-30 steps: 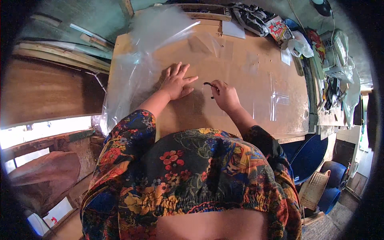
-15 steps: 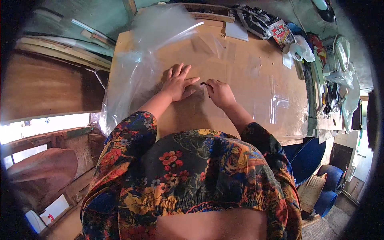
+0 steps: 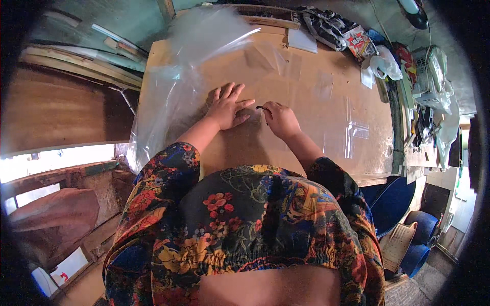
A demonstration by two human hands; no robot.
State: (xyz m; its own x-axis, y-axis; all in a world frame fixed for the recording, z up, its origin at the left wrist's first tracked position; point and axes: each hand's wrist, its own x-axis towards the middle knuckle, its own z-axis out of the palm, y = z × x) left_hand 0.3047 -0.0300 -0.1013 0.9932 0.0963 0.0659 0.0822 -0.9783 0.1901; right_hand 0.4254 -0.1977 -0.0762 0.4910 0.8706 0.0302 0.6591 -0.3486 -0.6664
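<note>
My left hand (image 3: pixel 225 109) lies with fingers spread on the wooden tabletop (image 3: pixel 301 127), apparently on thin clear plastic. Just right of it, my right hand (image 3: pixel 281 118) is closed around a small dark tool (image 3: pixel 261 107) with a curved tip. The tip points left, toward my left thumb. Most of the tool is hidden in my fingers, so its kind cannot be told. A large clear plastic sheet (image 3: pixel 171 102) spreads over the table's left side, up to the far edge. Smaller clear plastic pieces (image 3: pixel 356 131) lie at the right.
At the far right edge sit a black plastic bag (image 3: pixel 326 28), a red and black box (image 3: pixel 360 42) and a white plastic bag (image 3: pixel 386 64). Wooden planks (image 3: pixel 76 64) lean at the left. Blue chairs (image 3: pixel 421 227) stand at the lower right.
</note>
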